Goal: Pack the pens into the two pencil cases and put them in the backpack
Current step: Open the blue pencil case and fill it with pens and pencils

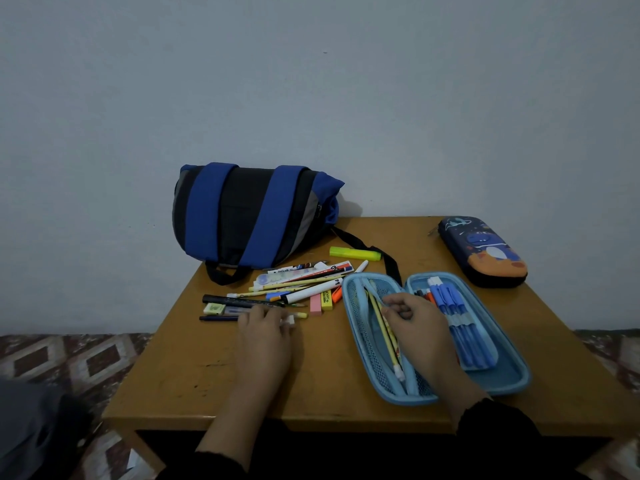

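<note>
A light-blue pencil case (512, 385) lies open on the wooden table (194, 382). Its right half holds several blue pens (465, 329). My right hand (417, 322) is over the left mesh half, fingers curled, pinching a yellow pencil (388, 336) that lies in the mesh pocket. My left hand (265, 337) rests flat on the table, fingertips touching the near edge of a loose pile of pens (301, 284). A closed dark-blue pencil case (485, 251) sits at the back right. The blue and black backpack (249, 213) lies on its side at the back left.
A yellow highlighter (355, 253) lies apart behind the pile, by the backpack's black strap (389, 263). Pink and yellow erasers (320, 303) sit between the pile and the open case. A wall stands close behind the table. Patterned floor shows on both sides.
</note>
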